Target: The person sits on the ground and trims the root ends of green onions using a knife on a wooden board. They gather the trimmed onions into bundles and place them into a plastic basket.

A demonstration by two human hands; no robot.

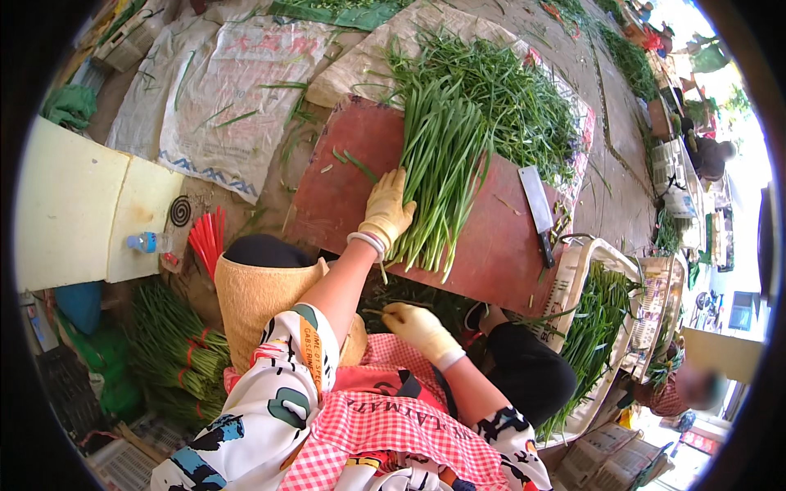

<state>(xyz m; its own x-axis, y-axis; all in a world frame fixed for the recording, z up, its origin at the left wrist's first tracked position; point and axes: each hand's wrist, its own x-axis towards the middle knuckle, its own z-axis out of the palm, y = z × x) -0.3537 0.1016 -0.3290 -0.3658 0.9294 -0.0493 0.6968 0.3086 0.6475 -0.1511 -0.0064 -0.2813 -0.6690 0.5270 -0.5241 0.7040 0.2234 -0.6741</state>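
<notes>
A loose bundle of Chinese chives [439,172] lies on a reddish-brown board [356,132], its pale stem ends pointing towards me. My gloved left hand [388,205] rests flat against the bundle's left side, thumb apart from the fingers. In front of my lap, below the board's near edge, my gloved right hand [424,332] pinches a thin stalk [373,312]. At the right of the board lies a cleaver [537,205], its dark handle towards me. A big tangled heap of chives [516,98] spreads behind the board on woven sacking.
Right of the board stands a white plastic crate [623,344] of chives. Red strips [209,236] stand by my left knee, near a water bottle [147,242]. Tied chive bundles [196,356] lie at lower left. A white woven sack [227,104] covers the floor ahead. People work far right.
</notes>
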